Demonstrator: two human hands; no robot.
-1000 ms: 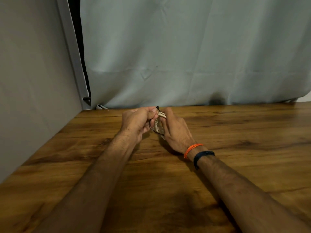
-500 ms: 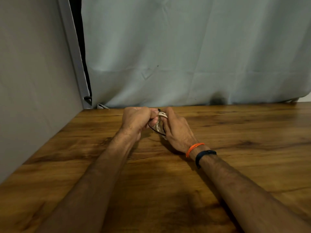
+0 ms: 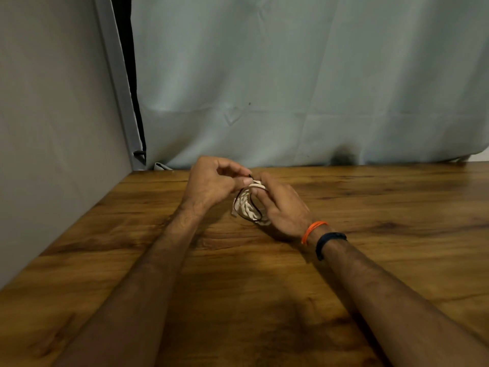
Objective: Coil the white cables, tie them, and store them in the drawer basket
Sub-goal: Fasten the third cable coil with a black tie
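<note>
Nearest, at six o'clock, both forearms reach out over the wooden surface. Toward the centre, just above the wood, the coiled white cable sits between the hands with a thin black tie looped round it. The right hand cups the coil from three o'clock, its fingers curled on the top strands. The left hand, at nine o'clock of the coil, has its fingers bent, pinching what looks like the tie's free end at the twelve o'clock edge.

The risk, I judge, is the loops springing apart if the right hand eases off before the tie is cinched, or the slim tie slipping from the pinch and unwinding.

The knot itself is hidden between the fingertips, so whether it is closed cannot be told. The coil's far side is covered by the right palm. No drawer basket shows; beyond lies only a pale curtain at twelve o'clock.
</note>
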